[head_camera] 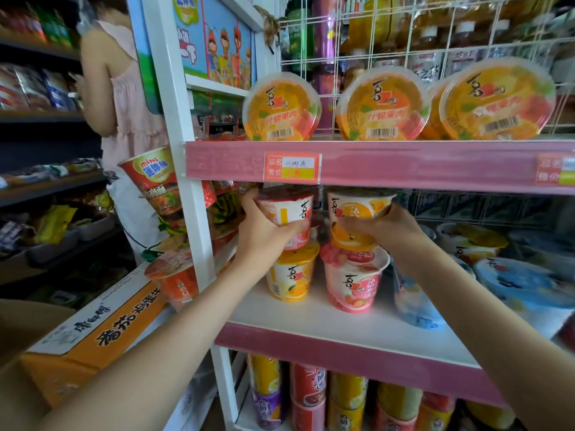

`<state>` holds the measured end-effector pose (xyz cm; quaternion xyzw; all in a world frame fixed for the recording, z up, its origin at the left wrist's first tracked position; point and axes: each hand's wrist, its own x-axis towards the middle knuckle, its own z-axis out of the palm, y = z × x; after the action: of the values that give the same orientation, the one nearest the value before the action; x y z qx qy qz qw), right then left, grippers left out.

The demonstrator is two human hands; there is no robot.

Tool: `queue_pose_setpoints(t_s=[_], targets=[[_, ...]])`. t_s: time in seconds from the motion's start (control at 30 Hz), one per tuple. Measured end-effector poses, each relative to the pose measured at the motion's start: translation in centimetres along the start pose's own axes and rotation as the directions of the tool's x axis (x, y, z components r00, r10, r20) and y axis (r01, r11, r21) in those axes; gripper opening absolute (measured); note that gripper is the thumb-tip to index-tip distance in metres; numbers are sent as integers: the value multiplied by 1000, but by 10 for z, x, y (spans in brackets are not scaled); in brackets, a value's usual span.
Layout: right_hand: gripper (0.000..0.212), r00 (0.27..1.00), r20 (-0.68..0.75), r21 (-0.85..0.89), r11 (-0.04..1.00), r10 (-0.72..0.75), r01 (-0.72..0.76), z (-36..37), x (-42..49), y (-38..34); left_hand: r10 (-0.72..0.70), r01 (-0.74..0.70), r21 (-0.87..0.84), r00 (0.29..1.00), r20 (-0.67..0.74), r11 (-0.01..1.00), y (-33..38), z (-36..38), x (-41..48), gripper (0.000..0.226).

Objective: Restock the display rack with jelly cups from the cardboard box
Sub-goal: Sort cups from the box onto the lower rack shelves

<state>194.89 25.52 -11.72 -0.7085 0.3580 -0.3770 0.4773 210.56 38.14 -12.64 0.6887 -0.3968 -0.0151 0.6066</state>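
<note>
My left hand [264, 231] grips a red-and-white jelly cup [287, 213], held upright on top of a yellow cup [291, 276] on the middle shelf [357, 331] of the display rack. My right hand [384, 227] grips an orange-and-white jelly cup [357, 209], held upright on top of a pink cup [353, 281]. Both held cups sit just under the pink edge of the upper shelf [404, 164]. An orange cardboard box [93, 331] lies at the lower left, beside the rack.
Large round jelly tubs [281, 108] stand on edge on the upper shelf. Blue cups [413, 303] and flat tubs [522, 281] fill the right of the middle shelf. Stacked cups [308, 396] line the bottom shelf. A person [124, 98] stands at the left by dark snack shelves.
</note>
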Motion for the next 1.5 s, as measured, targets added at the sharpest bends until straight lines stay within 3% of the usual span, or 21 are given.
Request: queue_pose_setpoints(t_s=[0.1,0.2,0.3,0.43,0.57,0.77,0.9,1.0,1.1,1.23,1.37,1.43,1.5], targets=[[79,1000,-19,34,999,16,-15,-3,7,3,-22,20,49,999,42,999,2,10,15,93],[64,1000,-16,50,999,-5,6,-7,5,-1,-40,35,69,996,77,997,1,20,25,98],[61,999,7,62,998,-35,34,-9,4,-4,-36,28,85,995,97,996,-1,25,29,102],[60,998,13,54,997,-54,53,-10,3,-2,5,-12,68,994,106,998,-4,24,26,96],[76,996,63,43,997,-64,62,-11,-4,1,16,-16,4,998,68,1000,-2,12,17,94],[58,988,97,-20,993,-118,120,-7,-23,2,57,-58,29,998,28,998,-7,-10,-6,78],[107,996,-40,-161,985,-74,67,8,-24,10,55,-56,36,998,19,998,-10,-7,-15,84],[123,994,-91,-182,982,-64,46,13,-25,11,75,-75,41,997,7,996,-11,-2,-18,97],[128,993,-93,-170,984,-68,52,16,-32,7,73,-74,31,997,9,997,-14,2,-20,110],[109,990,-91,-57,993,-108,103,13,-44,-2,45,-45,19,999,-8,999,-12,1,-27,123],[120,964,-149,-97,973,-221,208,4,-60,-6,170,-159,90,977,-131,983,-5,2,-49,107],[107,939,-194,-178,951,-285,252,5,-85,0,323,-294,154,918,-229,943,-11,7,-81,87],[85,870,-210,-213,889,-447,405,11,-124,16,451,-435,117,864,-225,893,-27,15,-130,68]])
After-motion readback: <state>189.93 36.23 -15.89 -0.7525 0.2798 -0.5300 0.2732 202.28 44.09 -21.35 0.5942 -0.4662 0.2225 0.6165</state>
